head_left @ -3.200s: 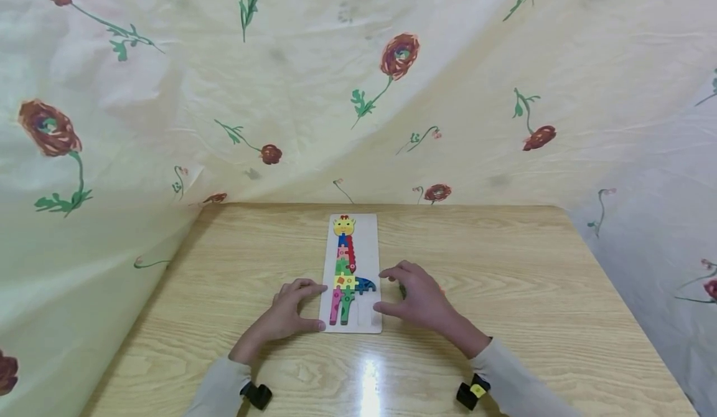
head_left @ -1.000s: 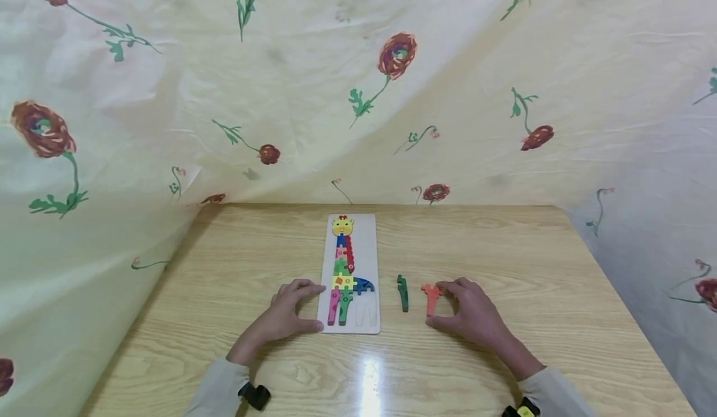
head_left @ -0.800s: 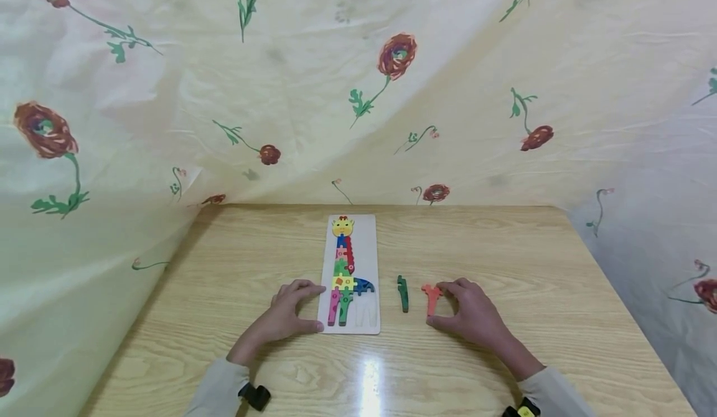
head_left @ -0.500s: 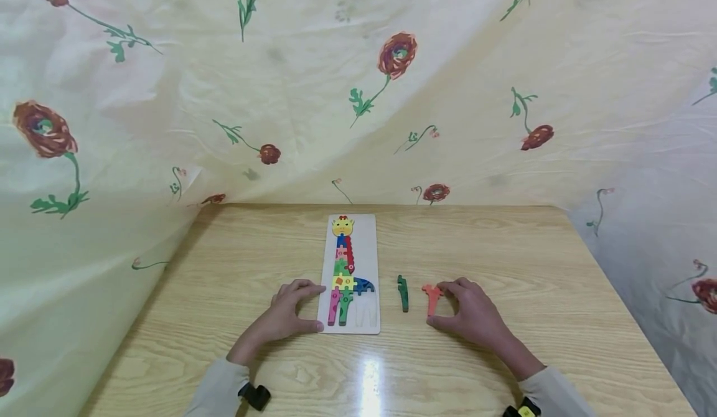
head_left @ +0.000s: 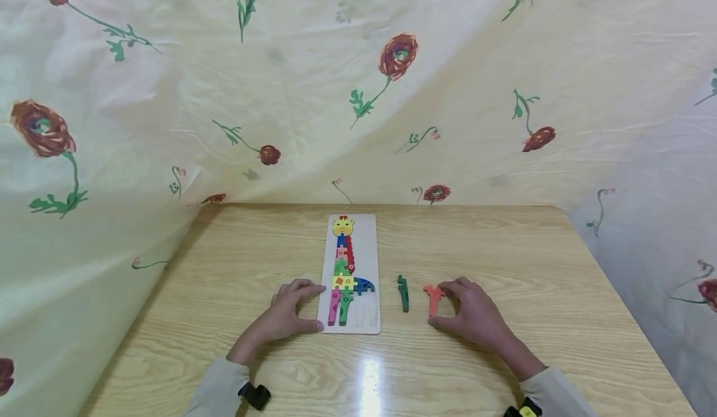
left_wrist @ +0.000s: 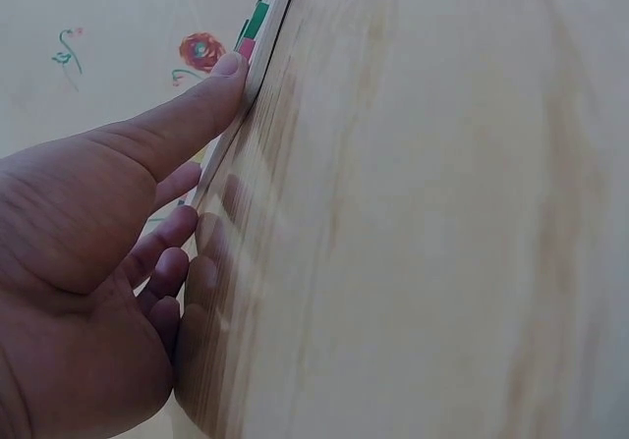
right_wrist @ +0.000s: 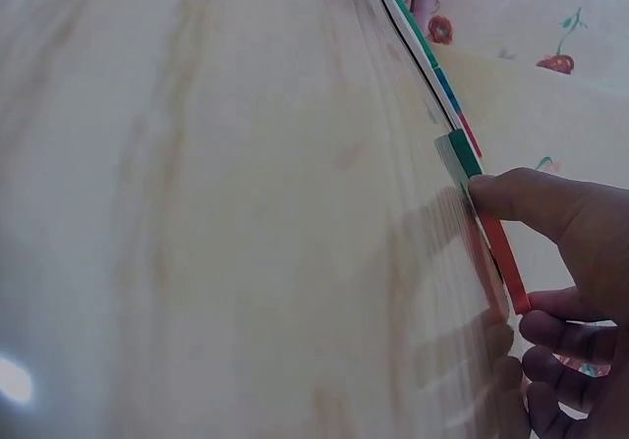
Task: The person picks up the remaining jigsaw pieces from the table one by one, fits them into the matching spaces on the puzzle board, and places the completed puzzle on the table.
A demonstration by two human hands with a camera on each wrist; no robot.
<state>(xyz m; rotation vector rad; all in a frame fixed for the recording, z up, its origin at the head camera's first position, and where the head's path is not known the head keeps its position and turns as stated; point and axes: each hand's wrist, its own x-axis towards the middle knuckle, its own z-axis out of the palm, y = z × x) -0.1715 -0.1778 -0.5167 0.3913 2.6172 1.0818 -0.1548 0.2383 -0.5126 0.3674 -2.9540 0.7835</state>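
Note:
A white puzzle board [head_left: 364, 236] bears a giraffe of coloured jigsaw pieces, with a blue body piece [head_left: 363, 285] at its right side and bare leg outlines below that. My left hand [head_left: 287, 312] rests at the board's left edge, thumb by the lower corner and index finger higher up. To the right of the board, an orange-red puzzle piece [head_left: 433, 299] lies on the table. The thumb and index finger of my right hand [head_left: 465, 308] pinch it at its two ends; the right wrist view shows both fingertips on it. Between it and the board lies a dark green puzzle piece [head_left: 403, 294].
The wooden table [head_left: 269, 243] runs back to a flowered cloth [head_left: 313, 93] that hangs behind and along both sides. A bright light reflection [head_left: 370, 379] falls on the table's front part.
Since the oldest frame my right hand has moved right, from the board's edge to the orange-red puzzle piece, uncovering the dark green one. My left hand has stayed at the board.

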